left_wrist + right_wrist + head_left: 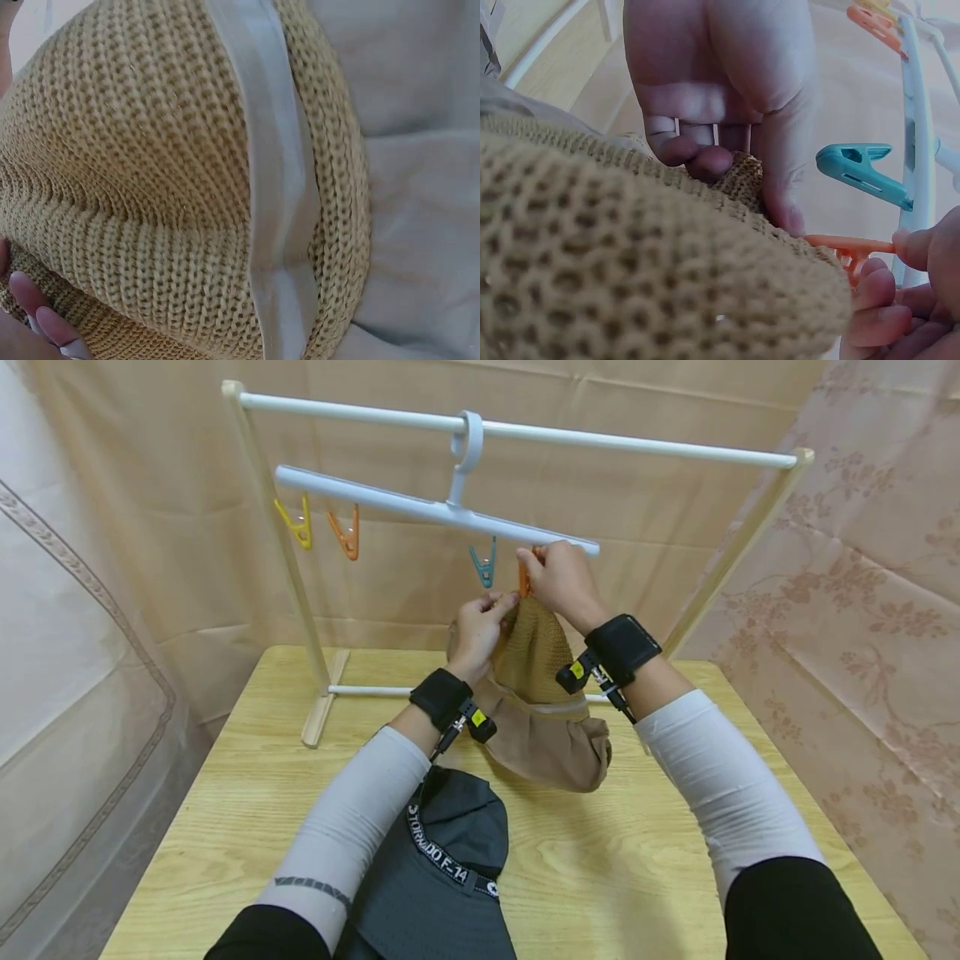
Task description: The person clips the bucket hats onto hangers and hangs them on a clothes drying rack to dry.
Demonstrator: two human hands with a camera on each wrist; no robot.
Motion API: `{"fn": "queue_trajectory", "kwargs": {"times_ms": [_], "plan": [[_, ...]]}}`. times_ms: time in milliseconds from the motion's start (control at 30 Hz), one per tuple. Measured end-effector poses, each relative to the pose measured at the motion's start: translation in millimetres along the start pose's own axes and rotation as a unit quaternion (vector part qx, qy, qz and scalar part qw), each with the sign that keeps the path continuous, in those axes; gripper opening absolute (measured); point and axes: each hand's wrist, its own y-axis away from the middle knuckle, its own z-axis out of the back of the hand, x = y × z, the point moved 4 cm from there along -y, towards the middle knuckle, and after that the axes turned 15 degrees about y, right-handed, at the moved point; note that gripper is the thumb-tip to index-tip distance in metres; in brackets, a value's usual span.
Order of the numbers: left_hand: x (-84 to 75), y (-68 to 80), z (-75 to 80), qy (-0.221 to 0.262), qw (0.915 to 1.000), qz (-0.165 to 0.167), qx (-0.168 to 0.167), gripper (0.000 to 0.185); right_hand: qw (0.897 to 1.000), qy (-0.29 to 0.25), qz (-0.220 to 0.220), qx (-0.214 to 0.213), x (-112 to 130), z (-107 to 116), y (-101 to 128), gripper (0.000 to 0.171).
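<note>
Across the worktop [247, 793] stands a rack [637, 441] whose top rod carries a hanger [405, 503] that tilts down toward the right hand's side. The knitted hat [534, 652] is below that lower end, over the worktop, crown up, with its fabric brim [547, 752] drooping in folds. It looks light, soft and not fragile: the open knit should stretch and grip well, while the limp brim would likely swing and give little control. The gathered crown top seems the best hold, better than the pale band [274, 172], which sits too low to steer the tip. There the left hand [478, 631] has the knit pinched between thumb and fingers. The right hand [566, 578] is closed around the small orange clip [523, 578], whose stiff handles probably need a firm, square squeeze at their ends.
</note>
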Motion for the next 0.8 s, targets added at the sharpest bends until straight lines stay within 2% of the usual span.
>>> {"fn": "queue_trajectory", "kwargs": {"times_ms": [233, 400, 567, 800], "plan": [[0.6, -1.4, -2.3, 0.013, 0.9998, -0.01, 0.009, 0.025, 1.0, -0.003, -0.013, -0.014, -0.5, -1.1, 0.9, 0.053], [3.0, -0.3, -2.8, -0.001, 0.9999, -0.004, 0.014, 0.028, 0.999, 0.0, -0.014, -0.034, -1.8, -3.7, 4.6, 0.056], [2.3, 2.0, -5.5, -0.026, 0.9994, -0.009, 0.023, 0.03, 0.998, -0.02, -0.02, -0.051, -5.3, -6.5, 7.0, 0.055], [1.6, 2.4, -6.3, -0.026, 0.9991, -0.011, 0.032, 0.031, 0.997, -0.026, -0.034, -0.068, -8.4, -7.9, 9.6, 0.053]]}}
